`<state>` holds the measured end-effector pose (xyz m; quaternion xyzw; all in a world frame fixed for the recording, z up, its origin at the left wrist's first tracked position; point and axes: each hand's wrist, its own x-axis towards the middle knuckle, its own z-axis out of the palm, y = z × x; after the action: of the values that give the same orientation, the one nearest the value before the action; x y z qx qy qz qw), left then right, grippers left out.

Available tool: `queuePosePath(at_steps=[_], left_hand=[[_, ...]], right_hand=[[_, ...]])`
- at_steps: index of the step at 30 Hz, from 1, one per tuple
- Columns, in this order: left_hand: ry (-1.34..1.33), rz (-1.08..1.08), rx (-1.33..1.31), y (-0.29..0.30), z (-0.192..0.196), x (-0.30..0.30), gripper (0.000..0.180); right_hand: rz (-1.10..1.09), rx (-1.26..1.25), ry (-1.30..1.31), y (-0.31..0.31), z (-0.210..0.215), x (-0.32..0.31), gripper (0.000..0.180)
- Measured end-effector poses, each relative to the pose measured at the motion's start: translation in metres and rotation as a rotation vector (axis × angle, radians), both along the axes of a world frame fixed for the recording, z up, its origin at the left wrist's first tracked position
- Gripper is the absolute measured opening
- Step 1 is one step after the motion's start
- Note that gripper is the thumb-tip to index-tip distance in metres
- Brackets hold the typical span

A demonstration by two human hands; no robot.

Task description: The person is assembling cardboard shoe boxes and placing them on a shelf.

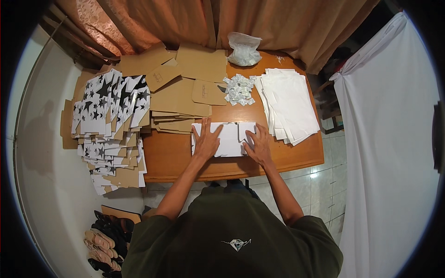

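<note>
A flat white rectangular piece, paper or a box (228, 143), lies on the wooden table in front of me, with a raised or folded flap near its right end. Over its left end my left hand (206, 143) rests with the fingers spread. My right hand (258, 147) lies on the right end, fingers apart and slightly bent beside the flap. Neither hand grips anything that I can see. Just beyond the piece sits a heap of small silvery white packets (240, 90).
Brown cardboard sheets (178, 99) fill the far left of the table. Star-patterned card pieces (104, 104) are stacked at the left edge. White paper sheets (288, 104) lie at right, behind them a clear plastic bag (244, 50). Footwear (104, 243) stands lower left.
</note>
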<state>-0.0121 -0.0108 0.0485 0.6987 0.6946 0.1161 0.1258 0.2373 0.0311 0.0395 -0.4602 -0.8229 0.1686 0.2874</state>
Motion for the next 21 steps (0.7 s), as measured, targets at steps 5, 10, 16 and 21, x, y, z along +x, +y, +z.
queuePosePath(at_steps=[5, 10, 16, 21], left_hand=[[-0.015, -0.045, -0.035, -0.004, -0.001, 0.028, 0.047], [-0.108, -0.051, -0.033, -0.005, -0.004, 0.035, 0.032], [-0.137, -0.059, -0.05, -0.005, -0.012, 0.035, 0.031], [-0.158, -0.06, -0.015, -0.006, -0.022, 0.034, 0.035]], right_hand=[[0.11, 0.063, -0.225, 0.036, -0.013, 0.006, 0.049], [0.266, -0.13, -0.242, 0.057, -0.003, -0.005, 0.067], [0.246, -0.188, -0.267, 0.064, 0.002, -0.014, 0.07], [0.241, -0.164, -0.215, 0.066, -0.003, -0.016, 0.068]])
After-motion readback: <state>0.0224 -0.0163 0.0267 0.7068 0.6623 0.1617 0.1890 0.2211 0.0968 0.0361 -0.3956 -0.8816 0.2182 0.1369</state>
